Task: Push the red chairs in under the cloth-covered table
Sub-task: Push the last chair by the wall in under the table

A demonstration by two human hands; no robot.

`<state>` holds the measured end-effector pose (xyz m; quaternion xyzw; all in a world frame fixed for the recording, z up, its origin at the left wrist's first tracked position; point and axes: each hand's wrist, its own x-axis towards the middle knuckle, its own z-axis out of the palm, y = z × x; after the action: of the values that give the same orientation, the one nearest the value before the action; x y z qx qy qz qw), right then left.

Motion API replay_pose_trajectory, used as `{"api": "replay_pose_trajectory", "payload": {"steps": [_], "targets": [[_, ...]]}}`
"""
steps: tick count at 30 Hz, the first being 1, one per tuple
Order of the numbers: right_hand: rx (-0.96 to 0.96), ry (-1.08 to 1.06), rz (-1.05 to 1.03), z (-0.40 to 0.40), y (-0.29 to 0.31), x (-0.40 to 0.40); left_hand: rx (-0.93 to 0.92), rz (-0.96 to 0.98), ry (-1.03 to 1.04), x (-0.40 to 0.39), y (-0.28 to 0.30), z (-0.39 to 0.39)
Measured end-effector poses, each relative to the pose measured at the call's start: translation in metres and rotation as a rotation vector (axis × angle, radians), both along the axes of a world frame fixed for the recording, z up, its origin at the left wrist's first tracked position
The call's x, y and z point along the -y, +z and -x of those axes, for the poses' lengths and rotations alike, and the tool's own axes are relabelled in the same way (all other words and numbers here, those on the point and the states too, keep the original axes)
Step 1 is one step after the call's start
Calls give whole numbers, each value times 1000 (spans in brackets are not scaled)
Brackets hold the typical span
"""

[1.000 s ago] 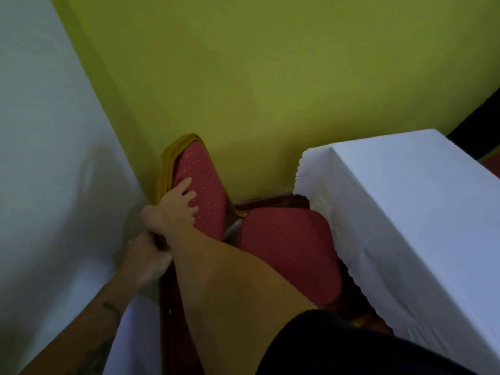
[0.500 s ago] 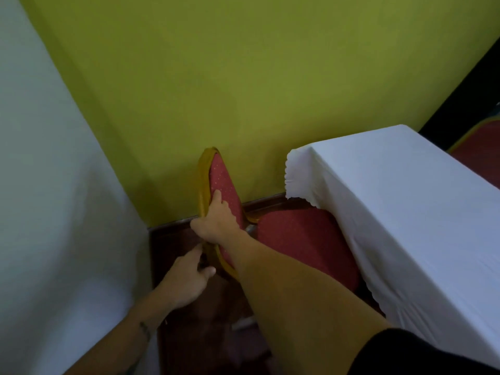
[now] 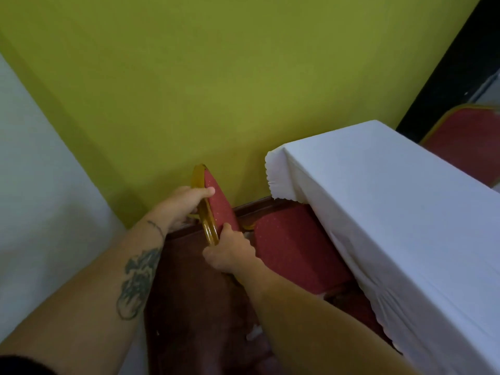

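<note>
A red chair (image 3: 295, 250) with a gold frame stands against the green wall, its padded seat partly under the white cloth of the table (image 3: 405, 217). Its backrest is seen almost edge-on. My left hand (image 3: 184, 204) grips the upper part of the backrest, thumb on the red padding. My right hand (image 3: 230, 251) grips the lower part of the same backrest frame, close to the seat. The chair legs are hidden.
A second red chair (image 3: 465, 142) shows beyond the table at the far right. The green wall (image 3: 216, 90) lies straight ahead, a white wall (image 3: 35, 185) at the left. Dark red-brown floor (image 3: 194, 307) lies between the white wall and the chair.
My left hand has moved up from the lower frame to the top of the backrest. My right hand has slid down it. The seat sits further under the cloth.
</note>
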<state>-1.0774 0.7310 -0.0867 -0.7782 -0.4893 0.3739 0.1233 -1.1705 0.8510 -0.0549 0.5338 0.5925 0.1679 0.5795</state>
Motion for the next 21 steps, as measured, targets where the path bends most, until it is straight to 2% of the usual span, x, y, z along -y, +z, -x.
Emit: {"api": "replay_pose_trajectory", "payload": {"steps": [3,5,14,21], "targets": [[-19,21,19,-13,2,18,-222,-107,10,21,-6,-33],[-28,43,18,-23,3,32,-291,-134,21,36,-12,-40],[-94,58,21,-81,13,96,-276,-245,-27,95,-22,-79],[-6,17,-93,-90,7,106,-209,-282,-47,96,-29,-97]]}}
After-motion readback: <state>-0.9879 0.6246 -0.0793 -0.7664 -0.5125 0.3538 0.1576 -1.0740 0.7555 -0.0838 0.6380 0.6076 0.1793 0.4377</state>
